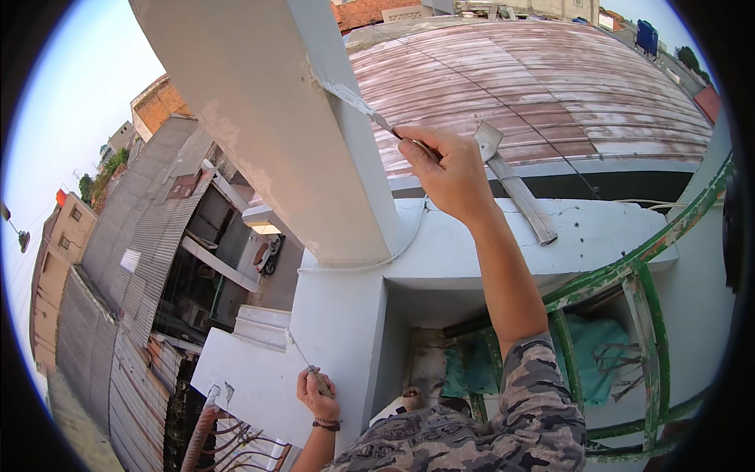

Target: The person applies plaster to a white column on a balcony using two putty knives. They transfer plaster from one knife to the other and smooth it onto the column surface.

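My right hand [447, 167] is closed around a putty knife [383, 122]. Its blade, loaded with white paste, lies against the edge of a pale pillar [259, 118], where the surface is chipped and patchy. Lower down, near the pillar's base, my left hand [318, 397] grips a second putty knife [321, 383] by its handle. That thin blade shows nearly edge-on, points up and away, and has white on its tip. Neither hand touches the pillar directly, as far as I can see.
A wooden strip [523, 200] with a pale plate [487, 140] at its end lies on the white ledge [598, 236]. A thin white cable [354, 269] rounds the pillar's foot. Green metal railing [653, 338] curves at right. Beyond the ledge are lower roofs [550, 86] and a drop.
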A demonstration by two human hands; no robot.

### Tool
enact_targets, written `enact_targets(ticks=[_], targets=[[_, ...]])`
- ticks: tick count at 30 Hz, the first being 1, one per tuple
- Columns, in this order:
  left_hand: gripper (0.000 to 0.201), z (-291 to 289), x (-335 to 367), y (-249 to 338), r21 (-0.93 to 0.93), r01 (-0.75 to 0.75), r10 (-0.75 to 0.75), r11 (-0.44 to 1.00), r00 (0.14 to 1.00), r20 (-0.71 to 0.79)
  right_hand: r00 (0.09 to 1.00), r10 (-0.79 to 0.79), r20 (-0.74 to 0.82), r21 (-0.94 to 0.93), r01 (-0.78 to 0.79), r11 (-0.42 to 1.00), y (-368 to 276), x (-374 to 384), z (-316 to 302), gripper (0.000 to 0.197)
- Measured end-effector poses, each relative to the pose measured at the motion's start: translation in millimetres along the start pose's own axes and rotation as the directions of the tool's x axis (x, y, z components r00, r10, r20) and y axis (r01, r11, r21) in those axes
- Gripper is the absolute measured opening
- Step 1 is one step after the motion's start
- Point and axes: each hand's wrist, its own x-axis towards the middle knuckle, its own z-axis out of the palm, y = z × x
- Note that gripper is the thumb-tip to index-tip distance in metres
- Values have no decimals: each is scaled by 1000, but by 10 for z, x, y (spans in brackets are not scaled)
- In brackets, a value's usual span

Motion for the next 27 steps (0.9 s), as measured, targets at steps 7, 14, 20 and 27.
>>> enact_targets(ticks=[7,14,20,27], targets=[[29,-5,3,9,-2,-2,2,1000,1000,21,997,-57,-51,-48,55,997,-153,270,-164,22],[29,0,-2,10,-1,8,-8,1000,1000,2,995,-73,70,-176,84,981,-268,454,-286,21],[29,20,-11,19,-13,3,-3,1000,1000,-14,984,-75,160,-186,105,977,-229,220,-370,21],[30,41,-3,46,0,-2,2,1000,1000,3,998,-9,66,-146,19,989,-246,322,-368,22]])
